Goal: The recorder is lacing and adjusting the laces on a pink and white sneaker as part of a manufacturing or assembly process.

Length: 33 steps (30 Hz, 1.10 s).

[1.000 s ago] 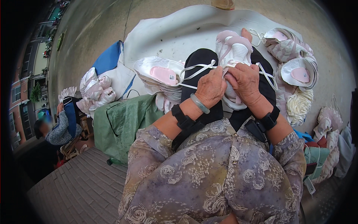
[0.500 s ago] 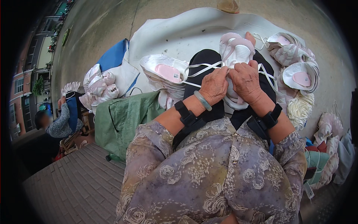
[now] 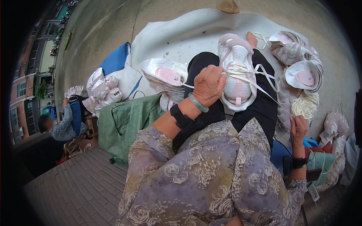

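Pinches white lace [image 3: 260, 87] in right hand [image 3: 299, 128] at frame right, grips lacing [image 3: 236, 70] with left hand [image 3: 208, 86] at centre, best pulled evenly across pink-and-white shoe [image 3: 238, 58].

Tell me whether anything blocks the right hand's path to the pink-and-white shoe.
Nothing solid visibly stands between the right hand and the shoe; only white lace crosses the gap, over the black trouser leg.

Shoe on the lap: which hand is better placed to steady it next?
Likely the left hand: it is at the left edge of the shoe, by the lacing, while the right hand is out to the right, near the bundle of cream laces.
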### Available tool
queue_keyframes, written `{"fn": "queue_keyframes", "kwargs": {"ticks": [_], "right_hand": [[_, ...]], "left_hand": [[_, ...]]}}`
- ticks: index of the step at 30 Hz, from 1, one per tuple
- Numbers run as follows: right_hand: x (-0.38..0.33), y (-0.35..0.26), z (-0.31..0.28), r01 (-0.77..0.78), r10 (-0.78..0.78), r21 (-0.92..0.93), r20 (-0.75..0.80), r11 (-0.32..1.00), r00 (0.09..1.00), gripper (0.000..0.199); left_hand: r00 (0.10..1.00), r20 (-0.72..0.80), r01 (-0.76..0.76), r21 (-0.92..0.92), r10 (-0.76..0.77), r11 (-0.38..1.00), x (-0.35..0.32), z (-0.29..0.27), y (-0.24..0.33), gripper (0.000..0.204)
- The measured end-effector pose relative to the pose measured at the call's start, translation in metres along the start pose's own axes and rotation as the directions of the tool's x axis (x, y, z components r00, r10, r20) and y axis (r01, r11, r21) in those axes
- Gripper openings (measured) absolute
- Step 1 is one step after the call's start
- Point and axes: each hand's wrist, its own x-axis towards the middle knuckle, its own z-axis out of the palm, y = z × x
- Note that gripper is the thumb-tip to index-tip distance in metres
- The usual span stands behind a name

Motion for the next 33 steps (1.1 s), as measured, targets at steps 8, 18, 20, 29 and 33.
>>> {"fn": "queue_keyframes", "kwargs": {"ticks": [8, 18, 20, 29, 33], "right_hand": [[0.044, -0.028, 0.03, 0.027, -0.03, 0.052, 0.056, 0.998, 0.998, 0.026], [0.091, -0.088, 0.048, 0.205, -0.204, 0.228, -0.028, 0.952, 0.979, 0.032], [0.098, -0.097, 0.052, 0.239, -0.256, 0.27, 0.029, 0.933, 0.966, 0.034], [0.104, -0.097, 0.056, 0.233, -0.257, 0.307, 0.042, 0.923, 0.965, 0.023], [0.092, -0.063, 0.026, 0.317, -0.294, 0.203, -0.138, 0.926, 0.946, 0.022]], "left_hand": [[0.99, 0.135, 0.013, 0.164, -0.036, 0.986, 0.023, 0.0, -0.057, 0.014], [0.988, 0.14, -0.098, 0.215, 0.068, 0.972, 0.022, 0.002, -0.056, 0.016], [0.993, 0.085, -0.097, 0.18, 0.082, 0.979, 0.022, 0.003, -0.056, 0.014], [0.955, -0.177, 0.167, -0.344, -0.238, 0.924, 0.013, 0.002, -0.031, 0.009], [0.972, -0.094, 0.17, -0.343, -0.214, 0.924, 0.005, 0.014, -0.025, 0.01]]}}
